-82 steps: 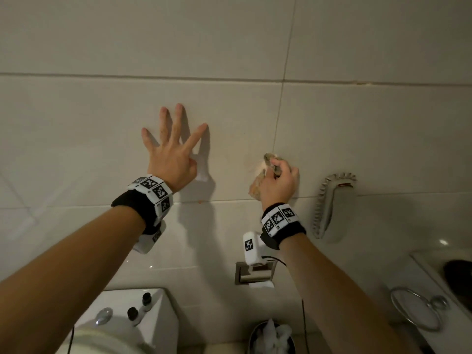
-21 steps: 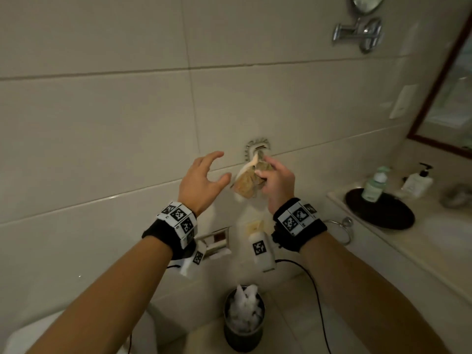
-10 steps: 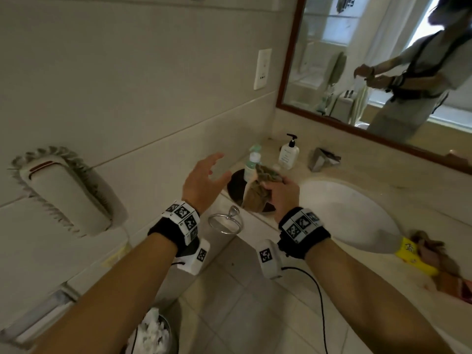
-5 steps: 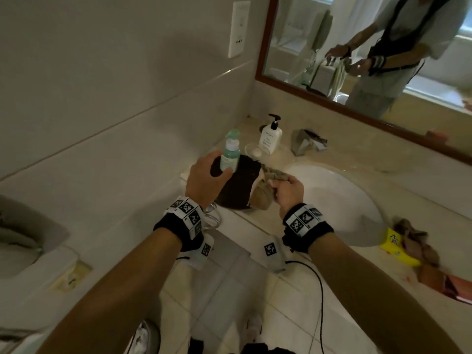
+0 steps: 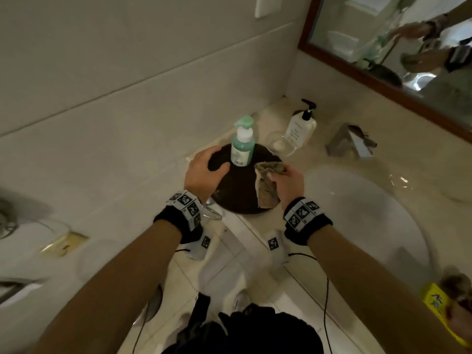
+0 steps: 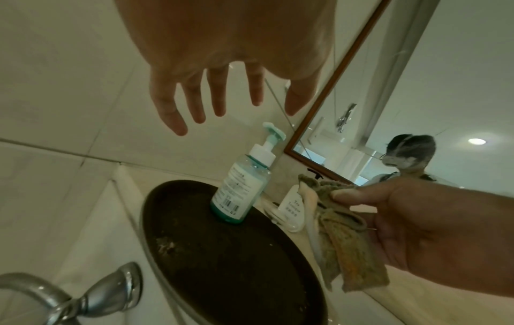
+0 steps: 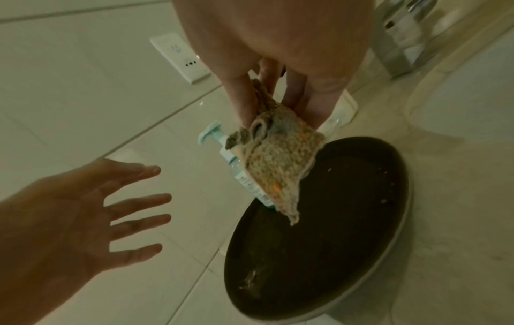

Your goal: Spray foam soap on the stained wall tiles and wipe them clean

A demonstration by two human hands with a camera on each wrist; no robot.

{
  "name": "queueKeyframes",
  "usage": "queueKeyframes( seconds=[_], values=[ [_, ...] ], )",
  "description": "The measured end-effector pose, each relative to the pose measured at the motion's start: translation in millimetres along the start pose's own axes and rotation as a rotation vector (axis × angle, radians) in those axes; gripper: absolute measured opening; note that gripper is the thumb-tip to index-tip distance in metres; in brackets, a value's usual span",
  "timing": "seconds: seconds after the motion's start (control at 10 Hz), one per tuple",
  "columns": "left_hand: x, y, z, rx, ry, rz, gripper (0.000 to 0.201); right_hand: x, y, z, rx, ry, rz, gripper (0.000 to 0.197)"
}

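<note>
A green foam soap pump bottle (image 5: 242,145) (image 6: 242,182) stands upright on a dark round tray (image 5: 245,198) (image 6: 222,263) on the vanity counter. My left hand (image 5: 204,169) (image 6: 217,105) hovers just left of the bottle with fingers spread, touching nothing. My right hand (image 5: 287,183) (image 7: 278,103) pinches a crumpled tan cloth (image 5: 267,185) (image 7: 278,167) (image 6: 342,237) over the tray's right side. In the right wrist view the cloth hides most of the bottle (image 7: 222,145). Pale wall tiles (image 5: 127,85) rise behind the counter.
A white pump bottle (image 5: 301,126) and a small glass dish (image 5: 279,144) stand behind the tray. The basin (image 5: 357,213) and tap (image 5: 350,141) lie to the right, under a wood-framed mirror (image 5: 383,47). A wall socket (image 7: 180,57), a towel ring (image 6: 83,294) and a yellow packet (image 5: 439,305) are nearby.
I have turned from the wall tiles to the vanity. Both hands came down over the dark tray; the left hand is now beside the green bottle, and the right still holds the cloth.
</note>
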State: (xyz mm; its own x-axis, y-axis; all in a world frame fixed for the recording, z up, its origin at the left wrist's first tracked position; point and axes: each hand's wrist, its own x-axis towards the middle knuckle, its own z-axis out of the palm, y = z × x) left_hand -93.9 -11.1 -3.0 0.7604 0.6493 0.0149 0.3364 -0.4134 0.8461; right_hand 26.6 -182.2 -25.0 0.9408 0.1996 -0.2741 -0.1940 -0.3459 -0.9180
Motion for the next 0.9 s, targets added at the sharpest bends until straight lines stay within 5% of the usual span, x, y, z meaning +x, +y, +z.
queueKeyframes(
  seconds=[0.6, 0.9],
  values=[
    [41, -59, -2, 0.138, -0.077, -0.129, 0.056, 37, 14, 77, -0.327, -0.238, 0.076, 0.043],
    [52, -61, -9, 0.117, -0.143, -0.113, 0.056, 27, 10, 74, -0.545, -0.122, -0.048, 0.060]
  ],
)
